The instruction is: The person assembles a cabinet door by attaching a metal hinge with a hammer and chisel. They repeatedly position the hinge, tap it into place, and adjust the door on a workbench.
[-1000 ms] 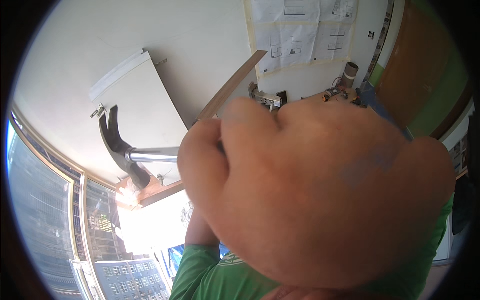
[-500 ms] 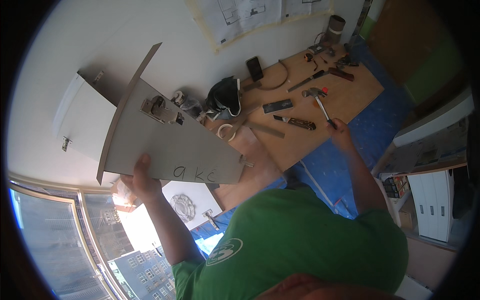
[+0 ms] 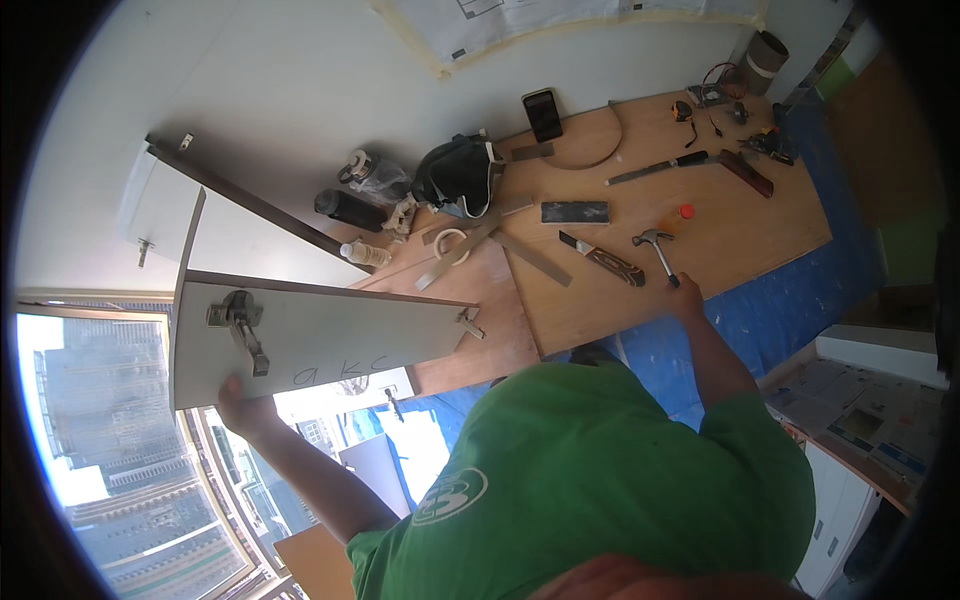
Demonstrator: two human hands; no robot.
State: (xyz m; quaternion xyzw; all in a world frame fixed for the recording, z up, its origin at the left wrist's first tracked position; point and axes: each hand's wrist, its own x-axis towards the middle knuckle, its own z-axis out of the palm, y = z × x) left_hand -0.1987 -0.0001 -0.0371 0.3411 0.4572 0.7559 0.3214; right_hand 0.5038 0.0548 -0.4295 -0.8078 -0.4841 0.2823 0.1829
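My left hand (image 3: 245, 408) grips the lower left edge of a white cabinet door panel (image 3: 300, 325), thumb on its face. The panel leans at a slant over the worktable's left end, handwritten marks along it. A metal hinge (image 3: 240, 325) is fixed near my hand, and a second hinge (image 3: 470, 324) sits at the far right corner. Over the table's front edge, my right hand (image 3: 686, 297) is closed round the handle end of a claw hammer (image 3: 656, 240). The hammer's head points away from me, near a small red-capped bottle (image 3: 685, 213). Whether the head touches the wood cannot be made out.
On the wooden table (image 3: 740, 240) lie a utility knife (image 3: 605, 260), a dark sanding block (image 3: 575, 212), a file (image 3: 655, 168), a tape roll (image 3: 452, 247) and metal strips. A black bag (image 3: 455, 175) and bottles stand along the wall. Blue sheeting (image 3: 850, 190) covers the floor.
The view has turned. My left hand has lowered and tilted the panel, so its face looks narrower. My right hand has drawn the hammer nearer to me, away from the red cap.
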